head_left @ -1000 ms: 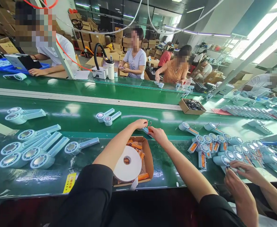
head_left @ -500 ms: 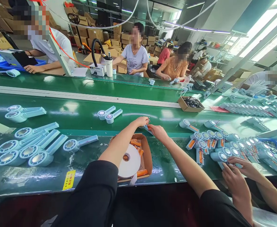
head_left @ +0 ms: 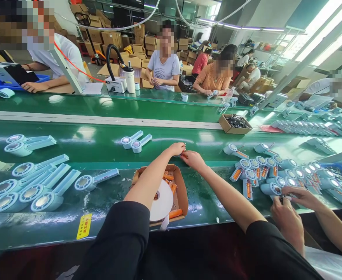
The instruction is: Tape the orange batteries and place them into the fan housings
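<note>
My left hand (head_left: 177, 148) and my right hand (head_left: 192, 159) meet over the green belt, just beyond the cardboard box. Both have their fingers closed on a light-blue fan body (head_left: 177, 156), nearly all of it hidden behind them. Below my left forearm, the cardboard box (head_left: 183, 194) holds orange-wrapped batteries (head_left: 175, 213) and a white reel (head_left: 163, 202). Two light-blue fan bodies (head_left: 136, 146) lie on the belt left of my hands. Another fan body (head_left: 84, 182) rests nearer, on the dark bench edge.
More fan bodies (head_left: 47, 198) are grouped at left. Several with orange batteries in their handles (head_left: 248, 188) crowd the right, where a co-worker's hands (head_left: 289, 217) work close by. A box of black parts (head_left: 235, 124) stands across the belt. Other people sit along the far side.
My hands stay together at nearly the same spot, and less of the light-blue piece shows between them. Across the belt, a person in a light shirt has drawn both hands together.
</note>
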The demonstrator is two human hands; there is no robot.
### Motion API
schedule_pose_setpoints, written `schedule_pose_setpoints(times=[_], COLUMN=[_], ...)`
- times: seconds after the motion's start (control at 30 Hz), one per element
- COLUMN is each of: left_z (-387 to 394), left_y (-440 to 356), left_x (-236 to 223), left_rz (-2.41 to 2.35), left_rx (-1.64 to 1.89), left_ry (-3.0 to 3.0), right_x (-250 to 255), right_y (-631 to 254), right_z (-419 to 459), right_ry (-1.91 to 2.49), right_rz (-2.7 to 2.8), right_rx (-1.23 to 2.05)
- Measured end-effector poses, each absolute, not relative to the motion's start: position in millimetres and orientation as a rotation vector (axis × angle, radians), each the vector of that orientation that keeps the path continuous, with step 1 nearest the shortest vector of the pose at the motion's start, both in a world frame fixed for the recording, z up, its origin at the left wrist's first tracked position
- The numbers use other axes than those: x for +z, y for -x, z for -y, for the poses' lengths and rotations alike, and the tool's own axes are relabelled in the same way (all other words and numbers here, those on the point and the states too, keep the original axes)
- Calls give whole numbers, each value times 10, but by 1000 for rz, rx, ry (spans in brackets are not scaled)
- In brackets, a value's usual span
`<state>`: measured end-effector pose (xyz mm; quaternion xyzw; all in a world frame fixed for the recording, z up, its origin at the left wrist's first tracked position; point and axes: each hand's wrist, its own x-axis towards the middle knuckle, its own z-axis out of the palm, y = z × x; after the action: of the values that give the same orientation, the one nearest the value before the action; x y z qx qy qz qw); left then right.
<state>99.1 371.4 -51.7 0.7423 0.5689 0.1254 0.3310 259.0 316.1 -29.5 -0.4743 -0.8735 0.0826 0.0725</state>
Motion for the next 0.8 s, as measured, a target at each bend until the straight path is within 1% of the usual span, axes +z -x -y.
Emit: schedule_pose_setpoints(times=[0.33, 0.57, 0.8], left_z=[-3781, -3809, -3845], left_y=[-1115, -1176, -1250], left_x=[-529, -544, -551], left_rz=[-1482, -1472, -1461], left_rx=[302, 322, 329], left_ry=[-1928, -1931, -1916], right_x=[-287, -318, -334], right_y=[-2877, -2808, -2831], right_z=[-3189, -3228, -3283], right_ry=[1485, 1464, 1532], right_rz=[2488, 2544, 2588], right_rx=[274, 268, 268])
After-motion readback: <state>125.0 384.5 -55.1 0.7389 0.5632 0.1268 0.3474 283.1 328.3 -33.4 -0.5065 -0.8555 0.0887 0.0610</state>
